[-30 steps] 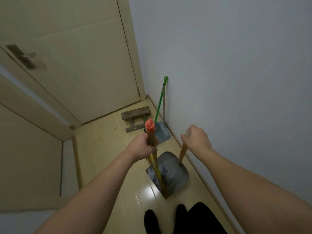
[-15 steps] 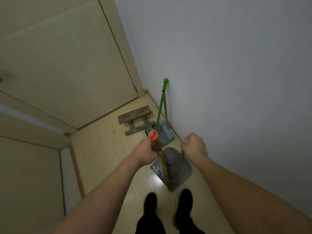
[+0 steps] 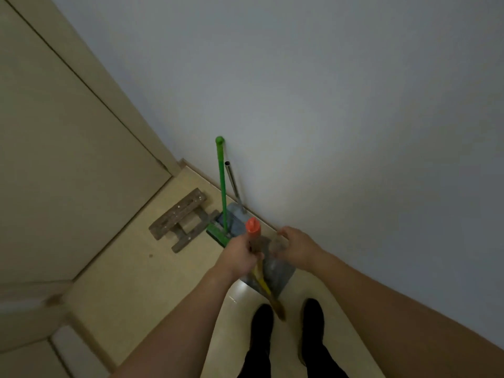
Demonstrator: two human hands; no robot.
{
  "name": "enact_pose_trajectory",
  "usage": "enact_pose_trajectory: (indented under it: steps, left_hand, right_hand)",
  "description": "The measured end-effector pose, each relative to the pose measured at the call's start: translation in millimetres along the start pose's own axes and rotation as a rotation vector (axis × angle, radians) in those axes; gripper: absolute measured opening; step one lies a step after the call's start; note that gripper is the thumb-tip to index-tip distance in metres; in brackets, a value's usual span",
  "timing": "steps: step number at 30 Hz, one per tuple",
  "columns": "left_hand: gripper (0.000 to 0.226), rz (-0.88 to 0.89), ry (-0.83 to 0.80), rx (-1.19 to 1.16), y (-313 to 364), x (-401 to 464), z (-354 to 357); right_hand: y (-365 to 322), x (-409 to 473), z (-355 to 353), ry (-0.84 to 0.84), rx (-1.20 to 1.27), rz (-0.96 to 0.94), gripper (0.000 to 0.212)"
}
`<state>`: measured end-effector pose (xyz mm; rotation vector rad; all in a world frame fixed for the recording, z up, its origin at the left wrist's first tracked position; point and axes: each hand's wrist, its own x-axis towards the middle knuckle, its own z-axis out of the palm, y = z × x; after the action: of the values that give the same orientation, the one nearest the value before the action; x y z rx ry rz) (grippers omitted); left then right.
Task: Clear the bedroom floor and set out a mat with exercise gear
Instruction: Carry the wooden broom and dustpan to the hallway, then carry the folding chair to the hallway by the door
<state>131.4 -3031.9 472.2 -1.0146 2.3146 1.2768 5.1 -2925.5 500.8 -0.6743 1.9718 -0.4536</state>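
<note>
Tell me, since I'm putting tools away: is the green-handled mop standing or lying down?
Standing. The green-handled mop rises from its head on the floor and leans on the wall.

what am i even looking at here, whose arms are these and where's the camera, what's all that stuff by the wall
There is no machine here. The camera sits on a person's head and looks down, so the two bare arms and the dark shoes are their own. They stand on a pale floor beside a grey wall, near a closed door. The left hand grips a broom with an orange cap on its handle. The right hand curls over the handle of a grey dustpan, which is hidden in its fingers. Against the wall lean a green-handled mop and a metal pole. A small wooden stool stands nearby.
</note>
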Motion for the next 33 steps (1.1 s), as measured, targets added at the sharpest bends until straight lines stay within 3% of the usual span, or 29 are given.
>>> enact_pose_trajectory:
  steps: [9,12,15,19,23,29,33]
  left_hand:
    - [0.004,0.004,-0.096,0.021,30.5,89.9,-8.0]
    - [0.03,-0.036,-0.092,0.007,51.5,109.3,-0.9]
    - [0.037,-0.058,-0.023,-0.075,61.8,121.2,4.2]
    - [0.033,-0.135,0.194,-0.314,78.3,124.7,0.8]
    - [0.047,-0.209,0.228,-0.398,99.9,105.4,0.7]
    - [0.055,-0.188,0.227,-0.241,136.9,42.2,32.9]
    - [0.051,-0.015,0.057,0.077,187.2,-33.2,99.4]
  right_hand:
    - [42.0,-22.4,-17.4,0.047,-0.01,0.223,0.062]
    - [51.1,-25.3,-18.7,0.086,-0.003,0.254,0.064]
    - [57.1,-26.4,-17.9,0.107,0.009,0.27,0.065]
    - [61.7,-38.3,-20.5,0.144,0.031,0.252,0.066]
    - [70.8,-64.5,-25.4,0.189,0.075,0.251,0.064]
    - [105.3,-136.7,-38.4,0.256,0.161,0.226,0.065]
    - [159.2,-216.0,-42.1,0.345,0.189,0.224,0.064]
